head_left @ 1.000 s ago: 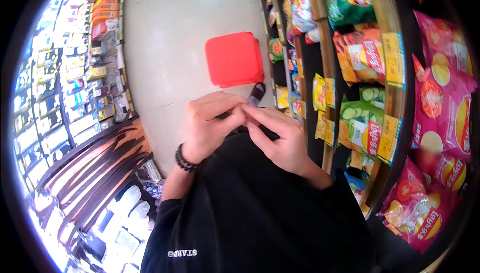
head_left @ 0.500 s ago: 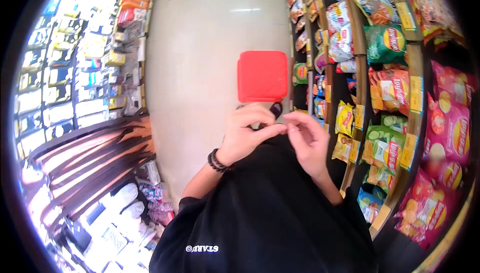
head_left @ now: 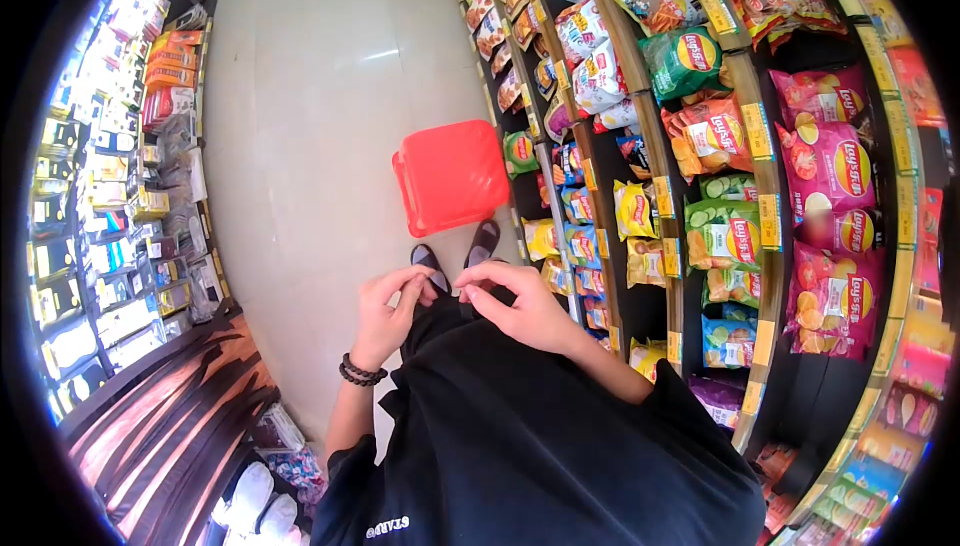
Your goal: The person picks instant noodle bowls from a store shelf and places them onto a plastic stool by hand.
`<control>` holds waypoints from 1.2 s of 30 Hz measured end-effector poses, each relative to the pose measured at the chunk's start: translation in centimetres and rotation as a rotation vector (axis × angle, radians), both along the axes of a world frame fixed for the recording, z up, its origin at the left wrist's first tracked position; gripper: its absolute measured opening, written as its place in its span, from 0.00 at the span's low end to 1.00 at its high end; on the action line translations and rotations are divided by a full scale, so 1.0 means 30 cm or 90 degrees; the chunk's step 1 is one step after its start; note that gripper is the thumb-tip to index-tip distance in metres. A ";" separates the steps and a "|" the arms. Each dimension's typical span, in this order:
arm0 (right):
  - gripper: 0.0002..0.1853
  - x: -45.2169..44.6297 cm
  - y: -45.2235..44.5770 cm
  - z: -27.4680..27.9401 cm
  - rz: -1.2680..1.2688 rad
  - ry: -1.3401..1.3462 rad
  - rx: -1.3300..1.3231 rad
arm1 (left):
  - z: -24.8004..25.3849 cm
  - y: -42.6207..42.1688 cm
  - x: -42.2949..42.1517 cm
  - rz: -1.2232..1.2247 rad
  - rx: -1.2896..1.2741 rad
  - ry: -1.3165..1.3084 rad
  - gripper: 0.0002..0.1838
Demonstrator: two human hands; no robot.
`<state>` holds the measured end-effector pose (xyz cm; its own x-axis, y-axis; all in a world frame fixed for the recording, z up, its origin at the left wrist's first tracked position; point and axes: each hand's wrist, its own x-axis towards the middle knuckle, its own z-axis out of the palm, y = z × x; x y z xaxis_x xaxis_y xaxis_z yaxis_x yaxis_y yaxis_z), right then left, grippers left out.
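Observation:
My left hand, with a dark beaded bracelet on the wrist, is held in front of my body with the thumb and fingers pinched together. Close to its right my right hand is also curled, thumb against the fingers. A small gap lies between the two sets of fingertips. Anything inside either pinch is hidden or too small to make out. Both hands are over my black clothing, above my shoes. Just beyond the shoes a red square plastic object rests on the floor.
On the right run shelves with chip bags, among them a green bag and a pink bag, behind yellow price tags. Racks of packaged goods line the left side. A dark-striped panel stands at lower left, beside the pale floor.
My view has turned toward the right shelves, so the red object and racks sit further left. My hands have moved slightly apart and lower in view; more of my shoes shows.

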<state>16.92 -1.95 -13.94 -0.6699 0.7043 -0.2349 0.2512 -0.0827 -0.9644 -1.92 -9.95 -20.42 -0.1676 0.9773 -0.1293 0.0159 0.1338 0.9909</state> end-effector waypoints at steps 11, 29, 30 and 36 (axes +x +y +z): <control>0.08 -0.087 0.014 -0.010 0.009 -0.002 0.037 | 0.056 0.062 -0.023 0.056 0.140 0.049 0.04; 0.09 0.215 -0.066 -0.109 -0.321 -0.071 0.136 | -0.044 0.151 0.004 -0.184 0.107 0.095 0.06; 0.09 0.250 -0.074 -0.108 -0.355 -0.063 0.143 | -0.040 0.168 0.004 -0.195 0.119 0.120 0.06; 0.09 0.450 -0.135 -0.057 -0.563 -0.080 0.234 | 0.028 0.215 0.093 -0.193 0.121 0.209 0.03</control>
<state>30.42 -6.01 -15.65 0.1523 0.9861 0.0669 0.3462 0.0102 -0.9381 0.87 -3.48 -19.59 0.1267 0.9896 0.0682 0.3420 -0.1081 0.9334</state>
